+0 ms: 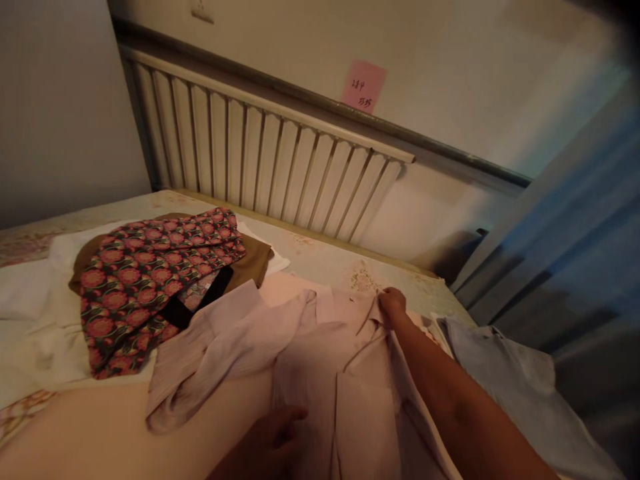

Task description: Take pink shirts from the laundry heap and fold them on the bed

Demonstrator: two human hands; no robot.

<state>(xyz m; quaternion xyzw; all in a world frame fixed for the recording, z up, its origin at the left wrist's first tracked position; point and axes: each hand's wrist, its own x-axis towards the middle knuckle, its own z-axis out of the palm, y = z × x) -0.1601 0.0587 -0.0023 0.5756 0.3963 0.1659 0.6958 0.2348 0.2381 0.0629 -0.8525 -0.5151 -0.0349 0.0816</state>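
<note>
A pale lilac long-sleeved shirt (310,373) lies spread on a pinkish cloth (95,427), one sleeve bent out to the left. My right hand (393,305) is closed on the shirt's fabric at its upper right, by the collar and shoulder. Low in the middle, my left hand (275,437) hovers over or rests on the shirt front; which of the two I cannot tell. Its forefinger is stretched out, with a gap below it, and nothing shows in its grasp. The lower part of the shirt runs out of the picture.
A dark garment with red flowers (150,273) lies on brown and white clothes at the left. Grey-blue clothing (520,373) lies at the right. Behind the flowered bed surface (320,250) stand a radiator (265,160) and a wall with a pink note (363,87). A blue curtain (565,233) hangs at right.
</note>
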